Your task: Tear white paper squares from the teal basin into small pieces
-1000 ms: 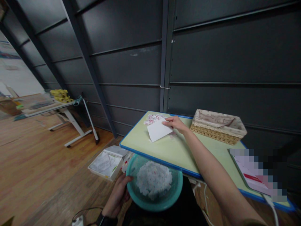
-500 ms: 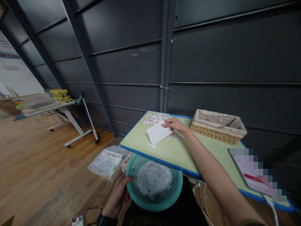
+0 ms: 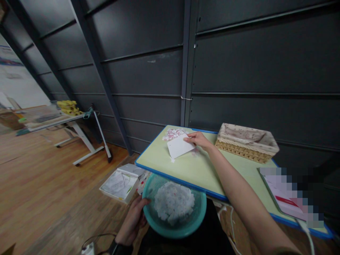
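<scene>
My right hand reaches across the green table and pinches a white card that rests edge-down on the tabletop. Just beyond the card lies a small heap of pink-and-white paper scraps. A stray white scrap lies in front of the card. My left hand grips the left rim of a teal bowl held below the table's near edge. The bowl is heaped with white paper scraps.
A lined wicker basket stands at the table's back right. Papers lie at the right edge. A white box sits on the wooden floor to the left. Another table stands far left; a dark panel wall runs behind.
The card shifted slightly back toward the scrap heap and tilted a little. The bowl and my left hand stayed where they were.
</scene>
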A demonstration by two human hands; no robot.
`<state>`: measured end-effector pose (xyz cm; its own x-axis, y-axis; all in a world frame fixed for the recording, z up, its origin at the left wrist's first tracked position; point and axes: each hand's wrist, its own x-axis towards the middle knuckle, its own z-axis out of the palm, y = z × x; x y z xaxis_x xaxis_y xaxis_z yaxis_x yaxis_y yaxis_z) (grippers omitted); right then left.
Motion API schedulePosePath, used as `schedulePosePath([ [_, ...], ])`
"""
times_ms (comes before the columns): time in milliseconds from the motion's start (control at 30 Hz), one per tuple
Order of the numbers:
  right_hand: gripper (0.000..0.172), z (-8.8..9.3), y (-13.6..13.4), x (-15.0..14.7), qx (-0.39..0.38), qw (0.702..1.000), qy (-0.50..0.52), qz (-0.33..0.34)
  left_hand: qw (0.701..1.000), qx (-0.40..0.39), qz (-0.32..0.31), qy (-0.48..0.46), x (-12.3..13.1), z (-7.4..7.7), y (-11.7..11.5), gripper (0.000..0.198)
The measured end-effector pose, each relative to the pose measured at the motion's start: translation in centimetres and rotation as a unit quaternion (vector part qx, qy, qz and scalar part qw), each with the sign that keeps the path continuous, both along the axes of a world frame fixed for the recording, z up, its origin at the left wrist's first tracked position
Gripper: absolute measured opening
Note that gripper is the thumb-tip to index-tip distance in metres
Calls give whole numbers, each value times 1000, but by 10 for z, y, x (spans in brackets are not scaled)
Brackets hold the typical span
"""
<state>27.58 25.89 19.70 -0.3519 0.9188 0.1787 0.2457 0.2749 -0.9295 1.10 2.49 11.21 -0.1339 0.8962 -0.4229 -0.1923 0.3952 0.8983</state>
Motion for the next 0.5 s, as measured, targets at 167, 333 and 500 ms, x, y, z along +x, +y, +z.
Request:
schedulePosePath([
  [167, 53, -2, 3, 5, 16, 999, 6, -35, 1000, -15, 0, 12, 1, 3, 0, 34],
  [333, 53, -4, 4, 2, 26, 998, 11, -55, 1000, -8, 2, -17, -2, -5, 2, 37],
  [500, 47, -4, 3, -3, 30, 999, 15, -27, 1000, -14, -1, -12, -3, -9, 1, 31],
])
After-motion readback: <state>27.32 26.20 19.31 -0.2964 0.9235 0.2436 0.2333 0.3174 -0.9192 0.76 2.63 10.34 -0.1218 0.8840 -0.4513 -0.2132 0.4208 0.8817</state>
